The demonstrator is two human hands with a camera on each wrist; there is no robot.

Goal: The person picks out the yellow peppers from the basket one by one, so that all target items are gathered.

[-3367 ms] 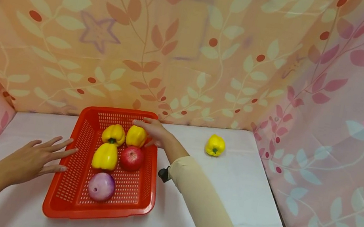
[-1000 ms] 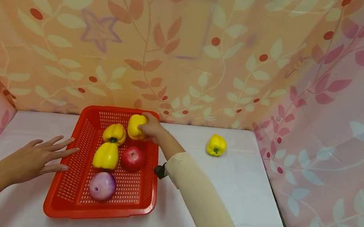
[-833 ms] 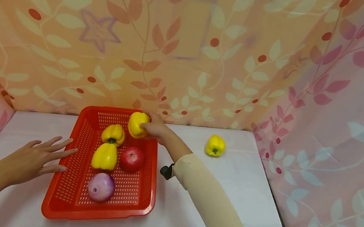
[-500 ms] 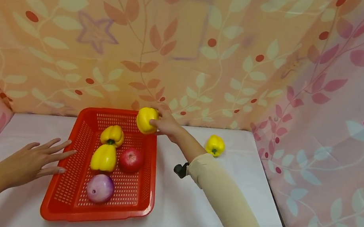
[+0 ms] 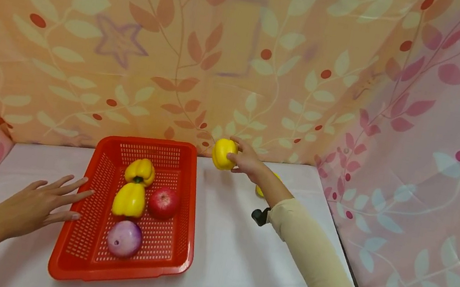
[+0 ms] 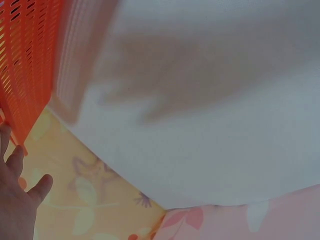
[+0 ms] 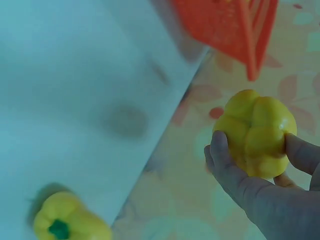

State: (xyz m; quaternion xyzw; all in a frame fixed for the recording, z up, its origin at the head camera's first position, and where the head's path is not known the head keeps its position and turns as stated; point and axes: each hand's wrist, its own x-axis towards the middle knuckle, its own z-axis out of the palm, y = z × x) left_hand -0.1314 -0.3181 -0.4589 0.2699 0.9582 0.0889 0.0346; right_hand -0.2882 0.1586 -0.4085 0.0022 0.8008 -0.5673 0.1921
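My right hand [image 5: 244, 158] grips a yellow bell pepper [image 5: 222, 153] in the air, to the right of the red basket [image 5: 174, 256] and near the back wall. The wrist view shows the same pepper [image 7: 257, 132] pinched between fingers [image 7: 225, 167] and thumb. Another yellow pepper [image 5: 259, 191] lies on the table, mostly hidden behind my right forearm; it also shows as the pepper on the table [image 7: 67, 222] below the hand. My left hand [image 5: 39, 203] rests flat on the table with fingers spread, its fingertips touching the basket's left side [image 6: 25, 75].
Inside the basket lie two yellow peppers [image 5: 140, 170] [image 5: 130, 199], a red apple [image 5: 163, 202] and a purple onion [image 5: 124, 238]. Leaf-patterned cloth walls [image 5: 243, 64] close in the white table [image 5: 237, 266] at the back and on both sides.
My right hand lifted the yellow pepper out of the basket's back right corner and carried it rightward past the rim. The left hand has stayed in place.
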